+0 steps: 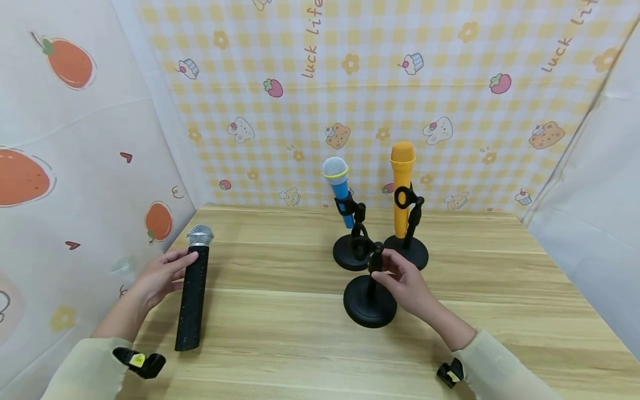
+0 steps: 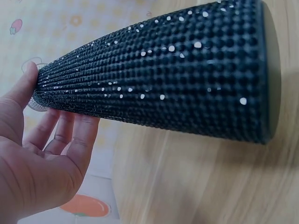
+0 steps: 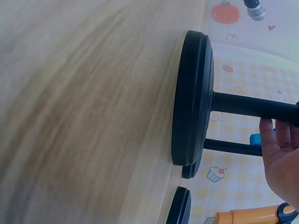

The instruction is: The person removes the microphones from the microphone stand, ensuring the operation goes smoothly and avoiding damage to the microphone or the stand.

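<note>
My left hand point(image 1: 159, 276) grips a black microphone point(image 1: 194, 300) near its silver mesh head, at the left of the table. Thumb and fingers lie on opposite sides of the studded, sparkling handle point(image 2: 154, 79) in the left wrist view, and its flat end faces the camera. With thumb and fingers, my right hand point(image 1: 404, 283) pinches the upper stem of a black desktop microphone stand point(image 1: 369, 305). A ring-shaped clip point(image 1: 360, 247) tops this stand, with no microphone in it. The right wrist view shows the thick round base point(image 3: 191, 102) close over the wood.
Behind that stand, a blue microphone point(image 1: 341, 191) with a white head leans in a second black stand point(image 1: 350, 254). To its right, an orange microphone point(image 1: 401, 205) sits in a third stand point(image 1: 415, 253). A patterned cloth wall point(image 1: 300, 111) rises at the table's back edge.
</note>
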A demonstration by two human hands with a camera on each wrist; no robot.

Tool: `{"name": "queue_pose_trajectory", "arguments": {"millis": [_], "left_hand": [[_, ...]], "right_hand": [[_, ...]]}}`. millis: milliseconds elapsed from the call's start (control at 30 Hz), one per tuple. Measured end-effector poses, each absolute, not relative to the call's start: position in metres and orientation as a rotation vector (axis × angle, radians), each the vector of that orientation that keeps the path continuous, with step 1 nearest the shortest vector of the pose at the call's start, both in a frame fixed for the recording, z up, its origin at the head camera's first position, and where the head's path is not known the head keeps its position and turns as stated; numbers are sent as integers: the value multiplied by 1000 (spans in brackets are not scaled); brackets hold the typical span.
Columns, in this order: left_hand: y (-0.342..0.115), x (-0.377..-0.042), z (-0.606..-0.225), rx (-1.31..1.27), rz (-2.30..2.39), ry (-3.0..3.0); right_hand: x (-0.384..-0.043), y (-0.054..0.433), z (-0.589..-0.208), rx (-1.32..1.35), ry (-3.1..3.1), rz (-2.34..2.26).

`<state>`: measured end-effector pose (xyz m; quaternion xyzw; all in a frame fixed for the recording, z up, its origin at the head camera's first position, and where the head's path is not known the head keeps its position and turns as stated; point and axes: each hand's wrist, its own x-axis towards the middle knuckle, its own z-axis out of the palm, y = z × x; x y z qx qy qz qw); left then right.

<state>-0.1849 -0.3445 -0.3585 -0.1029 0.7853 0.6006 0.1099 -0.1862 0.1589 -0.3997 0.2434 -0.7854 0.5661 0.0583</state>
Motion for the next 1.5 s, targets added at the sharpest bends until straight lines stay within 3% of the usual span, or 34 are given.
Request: {"name": "queue_pose_trajectory", "arguments": {"millis": [1500], "left_hand": [[-373,-184,-386,-541,1494,2551]], "right_hand": [[-186,159,-400,730,-2383,1720]]}}
